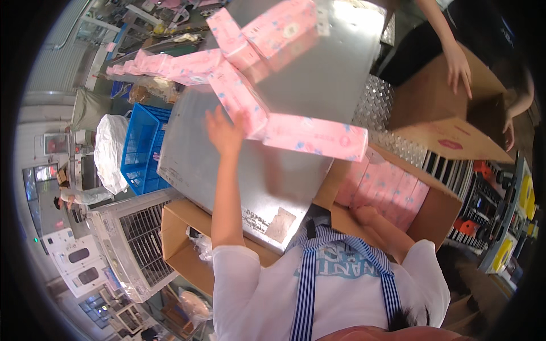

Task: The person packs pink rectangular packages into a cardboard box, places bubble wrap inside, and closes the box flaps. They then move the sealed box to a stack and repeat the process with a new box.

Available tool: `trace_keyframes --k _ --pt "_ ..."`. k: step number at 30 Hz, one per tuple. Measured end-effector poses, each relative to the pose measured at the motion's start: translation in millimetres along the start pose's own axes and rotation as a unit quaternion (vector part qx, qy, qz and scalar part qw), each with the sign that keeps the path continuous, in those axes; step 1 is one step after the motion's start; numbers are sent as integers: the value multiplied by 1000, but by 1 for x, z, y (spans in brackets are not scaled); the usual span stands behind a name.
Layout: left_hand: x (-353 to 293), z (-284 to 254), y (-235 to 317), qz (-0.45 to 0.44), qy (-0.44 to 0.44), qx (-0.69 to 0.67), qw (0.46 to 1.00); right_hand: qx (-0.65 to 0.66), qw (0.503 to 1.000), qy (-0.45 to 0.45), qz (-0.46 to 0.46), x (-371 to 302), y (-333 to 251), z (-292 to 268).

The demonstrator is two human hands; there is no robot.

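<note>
Pink wrapped packs with blue and red marks lie on a metal table (199, 153). My left hand (226, 132) has its fingers apart against the near side of one slanting pack (238, 99). Another long pack (315, 136) stretches from that pack's end toward the right, over the edge of an open carton (438, 211). Inside the carton, rows of pink packs (378, 184) stand side by side. My right hand (365, 215) reaches into it and rests against them; its fingers are mostly hidden.
A co-worker's hand (456, 65) holds another open carton (438, 108) at the far right. More pink packs (190, 65) trail off to the far left. A blue crate (142, 150) is left of the table, and an open carton (185, 236) stands near my left arm.
</note>
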State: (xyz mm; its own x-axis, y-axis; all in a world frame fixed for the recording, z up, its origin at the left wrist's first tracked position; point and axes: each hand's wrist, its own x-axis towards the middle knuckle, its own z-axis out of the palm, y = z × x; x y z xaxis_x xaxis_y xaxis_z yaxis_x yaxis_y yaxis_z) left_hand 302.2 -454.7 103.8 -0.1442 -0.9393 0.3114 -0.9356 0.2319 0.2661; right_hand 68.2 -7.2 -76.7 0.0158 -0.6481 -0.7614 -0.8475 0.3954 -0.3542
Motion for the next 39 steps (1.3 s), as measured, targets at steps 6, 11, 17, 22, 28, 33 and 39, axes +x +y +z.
trace_keyframes --k 6,11,17,22,28,33,39 --pt "34 -29 52 -90 -207 9 974 -204 811 484 -259 -59 -182 -278" --pt "-63 -55 -2 12 -146 5 989 -174 922 297 -175 17 -211 -321" --pt "-164 -121 -23 -207 -135 -11 969 -170 914 194 -312 57 -332 -281" --pt "-145 -127 -65 -155 -76 76 982 -202 822 469 -252 157 -357 -388" --pt "-110 -93 -84 -134 -62 49 988 -204 887 206 -360 122 -335 -381" --pt "-106 -93 -85 -130 -64 43 989 -178 870 395 -238 168 -419 -401" --pt "-110 -100 -92 -159 -18 -34 986 -103 929 312 -168 211 -429 -427"
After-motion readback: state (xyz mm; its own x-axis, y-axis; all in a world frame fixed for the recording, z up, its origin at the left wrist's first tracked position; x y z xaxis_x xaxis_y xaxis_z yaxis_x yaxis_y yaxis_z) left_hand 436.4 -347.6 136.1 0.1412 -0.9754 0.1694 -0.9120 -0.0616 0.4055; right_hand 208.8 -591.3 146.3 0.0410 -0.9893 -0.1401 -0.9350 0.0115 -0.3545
